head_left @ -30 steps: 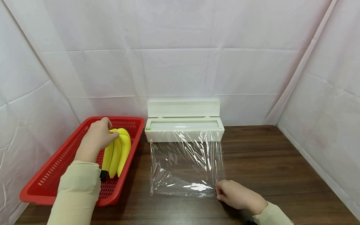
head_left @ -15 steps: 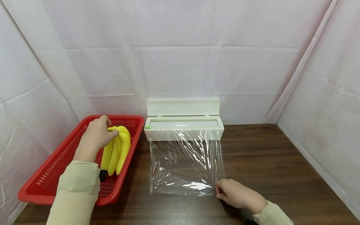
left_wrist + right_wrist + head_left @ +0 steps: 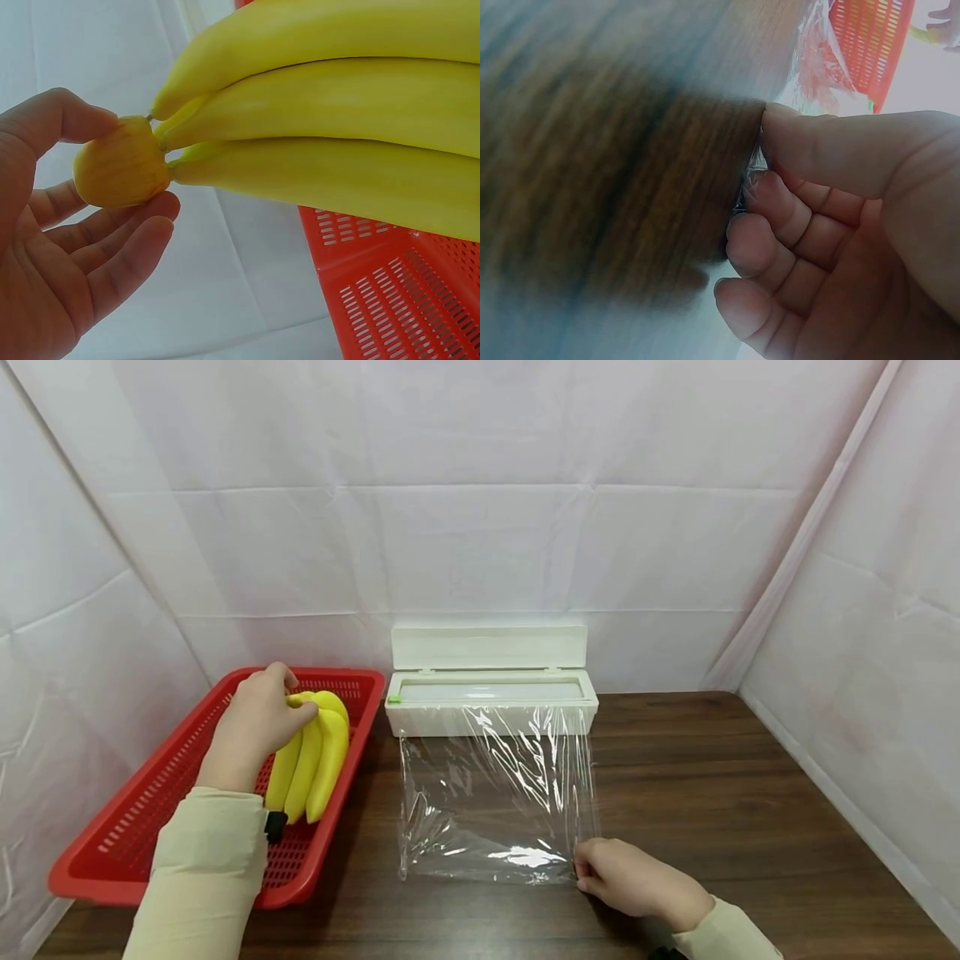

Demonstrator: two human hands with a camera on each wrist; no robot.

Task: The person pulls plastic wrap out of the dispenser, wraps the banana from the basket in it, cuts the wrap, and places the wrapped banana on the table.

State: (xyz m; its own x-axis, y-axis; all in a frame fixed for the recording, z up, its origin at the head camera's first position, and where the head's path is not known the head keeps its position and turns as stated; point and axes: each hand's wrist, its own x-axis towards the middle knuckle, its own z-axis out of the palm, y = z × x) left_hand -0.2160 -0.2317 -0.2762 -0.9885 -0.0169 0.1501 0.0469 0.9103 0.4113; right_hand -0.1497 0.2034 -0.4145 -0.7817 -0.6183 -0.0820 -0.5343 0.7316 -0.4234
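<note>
At the left of the surface (image 3: pixel 690 777) stands the red basket (image 3: pixel 82 877), and my left hand (image 3: pixel 258 714) reaches in over it, near its far right corner. The thumb and fingers (image 3: pixel 131 259) of that hand are parted only by the thickness of the crown of the bananas (image 3: pixel 337 97), which they pinch. So the bunch lies straight out from these fingers, falling away from them toward the basket's near edge; its long axis runs far to near, roughly along the basket's right edge, crown at the far end, tips pointing to the near end. It is inside the basket's outline, close to that right edge; whether the tips touch the basket's floor I cannot tell. The relation that counts most, as I judge it, is sideways: the clear film (image 3: pixel 487 818) lies to the right of the bunch, with the basket's right edge and a strip of bare surface between. My left hand is plainly the nearer to the bananas. At the surface's far edge sits the white box (image 3: pixel 491 677), lid (image 3: pixel 487 647) raised behind it, its length running left to right, and from its front the film spreads toward the surface's near edge. Furthest right, my right hand (image 3: pixel 637 881) has its fingers (image 3: pixel 750 244) curled, thumb nearly meeting them, pinching the film's near right corner, well apart from the bunch.
</note>
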